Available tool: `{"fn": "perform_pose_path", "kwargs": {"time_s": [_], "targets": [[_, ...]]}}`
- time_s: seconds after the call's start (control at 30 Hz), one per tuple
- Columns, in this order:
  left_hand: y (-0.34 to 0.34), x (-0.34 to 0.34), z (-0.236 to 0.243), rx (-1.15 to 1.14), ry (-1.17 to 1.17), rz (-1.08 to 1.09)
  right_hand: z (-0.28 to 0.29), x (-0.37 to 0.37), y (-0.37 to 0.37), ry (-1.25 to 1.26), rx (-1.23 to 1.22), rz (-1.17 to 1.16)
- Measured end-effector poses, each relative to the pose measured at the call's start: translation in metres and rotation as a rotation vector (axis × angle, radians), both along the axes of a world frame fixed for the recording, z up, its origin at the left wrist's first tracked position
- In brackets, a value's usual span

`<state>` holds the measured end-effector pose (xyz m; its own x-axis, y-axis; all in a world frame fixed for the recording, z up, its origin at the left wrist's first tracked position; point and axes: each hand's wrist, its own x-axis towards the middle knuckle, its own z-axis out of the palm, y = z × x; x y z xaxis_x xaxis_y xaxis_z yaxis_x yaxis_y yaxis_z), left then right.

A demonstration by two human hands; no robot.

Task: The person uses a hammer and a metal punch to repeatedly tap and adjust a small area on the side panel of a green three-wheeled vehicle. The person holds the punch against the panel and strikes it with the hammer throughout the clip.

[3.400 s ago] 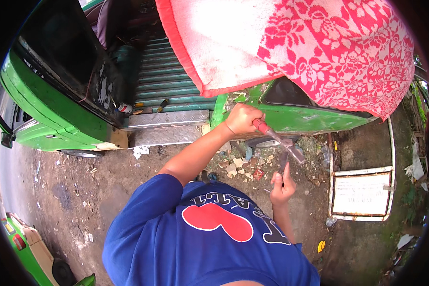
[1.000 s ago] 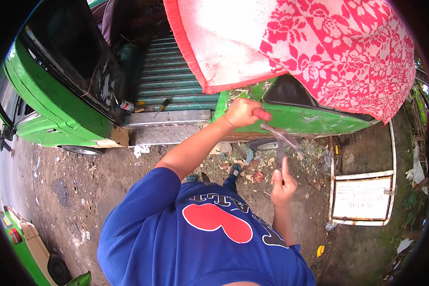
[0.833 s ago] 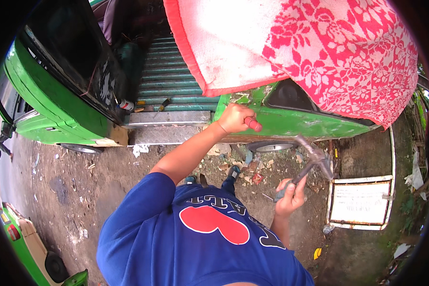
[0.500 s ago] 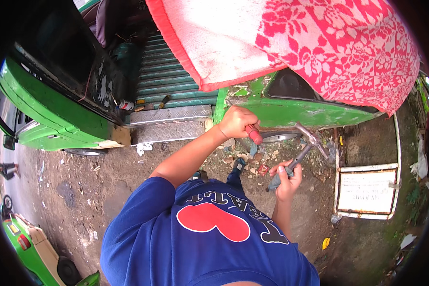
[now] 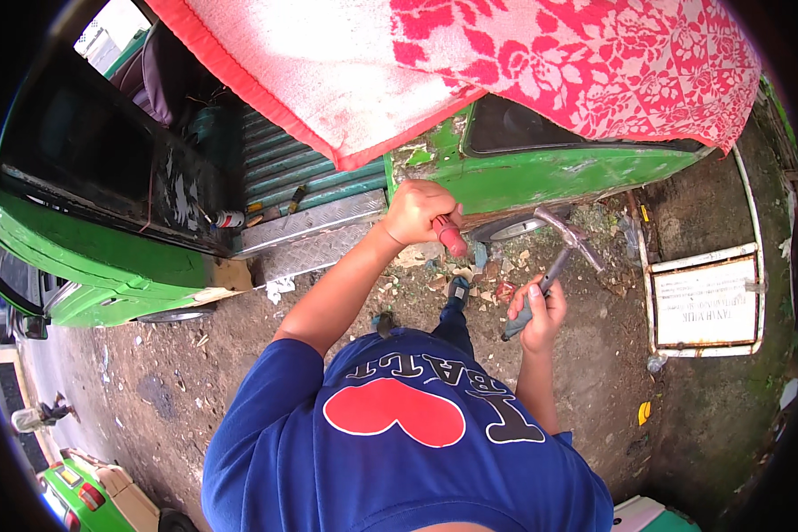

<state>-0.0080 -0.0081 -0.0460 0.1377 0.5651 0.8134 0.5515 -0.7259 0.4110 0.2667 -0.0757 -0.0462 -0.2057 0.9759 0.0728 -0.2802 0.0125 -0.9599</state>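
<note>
Presently, your right hand (image 5: pixel 539 317) holds the hammer (image 5: pixel 571 238) well apart from the red-handled tool (image 5: pixel 449 237) in your left hand (image 5: pixel 421 213); one second ago the hammer's head showed just beside that red handle. Left fingers are clamped on the handle, the tool's far end hidden from view; right thumb and fingers are closed around the hammer's grey grip. Compared with half a second ago, the floral cloth (image 5: pixel 585 62) reaches farther left in your view, and a white and teal shape (image 5: pixel 652 516) has appeared at the near right edge. Materials noted: hammer head, worn metal, long and narrow; cloth, fuzzy, red and white; body panel (image 5: pixel 550 177), green, paint flaked; step (image 5: pixel 310 250), patterned metal plate; vehicle floor (image 5: pixel 284 168), teal, ribbed.
</note>
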Motion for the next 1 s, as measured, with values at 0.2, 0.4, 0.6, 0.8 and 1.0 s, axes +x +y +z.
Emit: {"fn": "perform_pose_path", "kwargs": {"time_s": [0.2, 0.4, 0.6, 0.8, 1.0], "targets": [[0.0, 0.0, -0.001, -0.058, 0.041, 0.023, 0.003, 0.002, 0.001, -0.055, -0.007, 0.019], [0.001, 0.0, 0.01, -0.077, 0.027, -0.04, 0.0, 0.003, 0.003, -0.111, -0.011, 0.049], [0.017, 0.01, 0.013, -0.29, 0.153, 0.064, -0.004, 0.005, 0.003, -0.2, 0.076, 0.04], [0.039, 0.022, 0.019, -0.439, 0.231, 0.167, 0.03, -0.01, -0.006, -0.084, 0.287, -0.195], [0.046, 0.025, 0.01, -0.475, 0.279, 0.194, 0.022, 0.006, 0.015, -0.256, 0.245, -0.12]]}}
